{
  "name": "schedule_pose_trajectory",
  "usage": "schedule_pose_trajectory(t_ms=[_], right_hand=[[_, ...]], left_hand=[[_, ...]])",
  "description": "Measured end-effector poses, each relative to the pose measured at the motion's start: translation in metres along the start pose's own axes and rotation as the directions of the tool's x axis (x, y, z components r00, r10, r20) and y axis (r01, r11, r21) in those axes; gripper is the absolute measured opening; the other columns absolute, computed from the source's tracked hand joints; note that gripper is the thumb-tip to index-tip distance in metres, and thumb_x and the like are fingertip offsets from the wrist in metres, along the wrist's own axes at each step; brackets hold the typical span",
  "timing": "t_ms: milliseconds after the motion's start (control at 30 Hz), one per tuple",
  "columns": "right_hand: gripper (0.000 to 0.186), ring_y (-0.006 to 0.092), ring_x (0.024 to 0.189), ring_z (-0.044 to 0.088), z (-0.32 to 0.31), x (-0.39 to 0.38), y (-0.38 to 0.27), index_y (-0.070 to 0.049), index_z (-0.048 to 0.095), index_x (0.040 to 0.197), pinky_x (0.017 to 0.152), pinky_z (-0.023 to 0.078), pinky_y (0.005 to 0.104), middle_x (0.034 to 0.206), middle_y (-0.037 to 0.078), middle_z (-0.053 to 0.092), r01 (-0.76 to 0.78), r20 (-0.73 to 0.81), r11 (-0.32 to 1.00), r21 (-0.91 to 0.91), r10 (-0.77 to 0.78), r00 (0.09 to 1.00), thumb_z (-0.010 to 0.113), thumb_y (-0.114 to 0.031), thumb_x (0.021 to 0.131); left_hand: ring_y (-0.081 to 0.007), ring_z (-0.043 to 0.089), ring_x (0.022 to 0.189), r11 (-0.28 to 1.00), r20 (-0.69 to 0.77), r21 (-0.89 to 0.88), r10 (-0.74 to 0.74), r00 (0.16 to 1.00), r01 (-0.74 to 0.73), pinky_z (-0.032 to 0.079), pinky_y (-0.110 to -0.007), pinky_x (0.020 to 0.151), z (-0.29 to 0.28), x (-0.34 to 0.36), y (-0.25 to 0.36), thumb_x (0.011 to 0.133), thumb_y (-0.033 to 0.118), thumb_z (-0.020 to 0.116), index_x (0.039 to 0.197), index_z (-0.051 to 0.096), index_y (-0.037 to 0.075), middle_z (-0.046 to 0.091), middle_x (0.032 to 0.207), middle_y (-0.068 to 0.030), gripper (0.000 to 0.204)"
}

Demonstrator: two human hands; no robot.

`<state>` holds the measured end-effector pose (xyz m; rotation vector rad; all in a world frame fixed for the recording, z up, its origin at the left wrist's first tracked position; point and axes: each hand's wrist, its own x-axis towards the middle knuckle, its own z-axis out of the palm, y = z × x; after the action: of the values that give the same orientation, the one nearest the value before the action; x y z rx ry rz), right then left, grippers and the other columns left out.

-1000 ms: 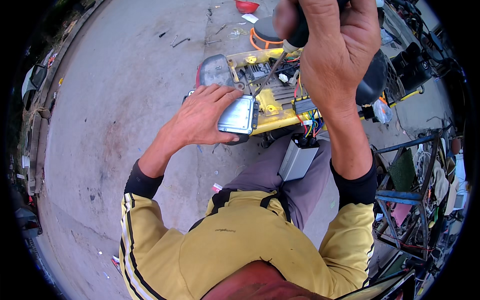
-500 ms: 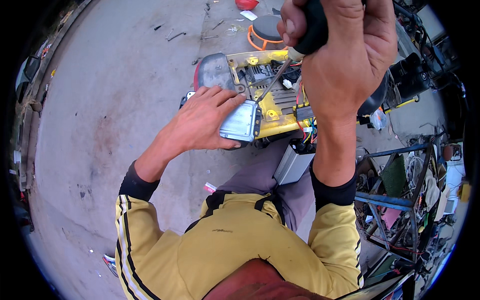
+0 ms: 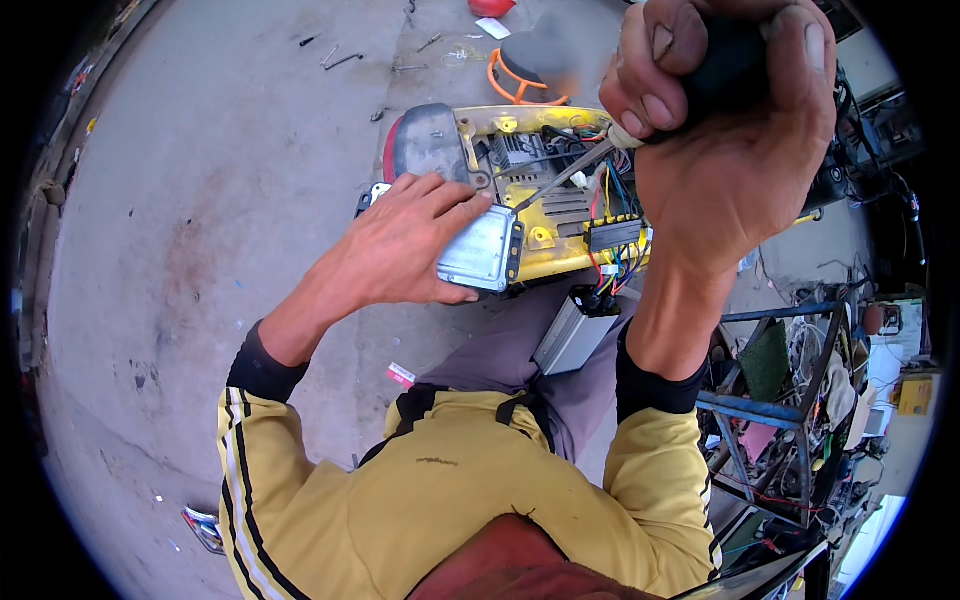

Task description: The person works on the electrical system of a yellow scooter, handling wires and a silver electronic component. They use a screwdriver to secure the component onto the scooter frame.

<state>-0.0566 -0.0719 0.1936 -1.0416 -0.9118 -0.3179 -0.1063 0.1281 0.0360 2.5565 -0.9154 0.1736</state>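
Note:
My left hand (image 3: 408, 240) grips a silver metal case (image 3: 485, 250), fingers over its top and thumb at the near edge. My right hand (image 3: 725, 170) is wrapped round the dark handle of a long screwdriver (image 3: 568, 174), whose shaft slants down-left to the case's upper right corner; exact contact at the tip cannot be told. Under and behind the case is a yellow vehicle frame (image 3: 530, 118) with exposed wiring and a dark-topped, red-edged tail piece (image 3: 425, 140). A second, ribbed silver box (image 3: 572, 335), wired at its top, rests near my legs.
An orange ring stand with dark top (image 3: 515, 92), a red bowl-like object (image 3: 492, 7) and scattered tools (image 3: 345, 60) lie on the pavement (image 3: 180, 200) beyond. At the right stands a blue metal rack (image 3: 750, 405) piled with scrap, with dark vehicle parts above it.
My right hand has moved rightward and turned, tilting the screwdriver's shaft flatter while its tip stays by the case's corner. My left hand has stayed on the case.

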Motion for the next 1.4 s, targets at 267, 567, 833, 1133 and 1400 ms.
schedule_pose_trajectory(t_ms=[267, 567, 833, 1133, 1400], right_hand=[[0.045, 0.0141, 0.047, 0.037, -0.020, 0.004, -0.007, -0.002, 0.049, 0.101, 0.045, 0.037, 0.0299, 0.068, 0.013, 0.049, -0.246, 0.319, 0.929, 0.276, 0.153, 0.935, 0.034, -0.042, 0.113], [0.041, 0.0170, 0.066, 0.053, -0.010, 0.012, -0.021, -0.002, 0.056, 0.101, 0.062, 0.047, 0.0324, 0.076, 0.009, 0.053, -0.276, 0.071, 0.936, 0.216, 0.267, 0.961, 0.042, -0.039, 0.110], [0.036, 0.0194, 0.057, 0.055, -0.040, 0.021, -0.014, -0.005, 0.057, 0.086, 0.057, 0.049, 0.0331, 0.069, 0.010, 0.055, -0.389, 0.153, 0.908, 0.154, 0.367, 0.917, 0.050, -0.033, 0.108], [0.040, 0.0252, 0.050, 0.060, 0.017, 0.020, -0.121, 0.001, 0.064, 0.086, 0.052, 0.046, 0.0386, 0.057, 0.013, 0.061, 0.332, 0.195, -0.234, -0.914, 0.463, 0.864, 0.063, -0.035, 0.105], [0.041, 0.0280, 0.056, 0.064, 0.037, 0.057, -0.126, 0.001, 0.066, 0.088, 0.054, 0.048, 0.0413, 0.062, 0.016, 0.064, 0.141, -0.062, -0.199, -0.970, 0.761, 0.646, 0.064, -0.036, 0.105]], left_hand=[[-0.0311, 0.057, 0.119, 1.000, -0.003, -0.013, 0.006, 1.000, -0.006, 0.047, -0.044, 0.105, 0.002, -0.005, 0.001, 0.064, 0.037, 0.092, 0.146, 0.056, 0.005, 0.061, 0.135, -0.0119, 0.096], [-0.0307, 0.057, 0.126, 0.998, 0.031, 0.009, -0.057, 0.998, 0.056, 0.044, -0.046, 0.109, -0.003, -0.001, 0.008, 0.063, 0.035, 0.092, 0.145, 0.056, 0.006, 0.061, 0.137, -0.0118, 0.094], [-0.0306, 0.057, 0.125, 0.999, 0.056, 0.027, -0.041, 0.998, 0.040, 0.044, -0.043, 0.109, -0.007, 0.003, 0.011, 0.062, 0.039, 0.092, 0.144, 0.056, 0.005, 0.062, 0.136, -0.0128, 0.096], [-0.0310, 0.057, 0.126, 0.999, 0.043, 0.009, -0.034, 0.999, 0.033, 0.044, -0.045, 0.109, -0.003, 0.002, 0.012, 0.064, 0.039, 0.092, 0.144, 0.055, 0.005, 0.061, 0.137, -0.0122, 0.095], [-0.0325, 0.056, 0.127, 0.999, 0.022, 0.018, -0.042, 0.999, 0.042, 0.043, -0.045, 0.110, -0.001, -0.002, 0.009, 0.063, 0.039, 0.093, 0.144, 0.054, 0.004, 0.060, 0.139, -0.0131, 0.097]])
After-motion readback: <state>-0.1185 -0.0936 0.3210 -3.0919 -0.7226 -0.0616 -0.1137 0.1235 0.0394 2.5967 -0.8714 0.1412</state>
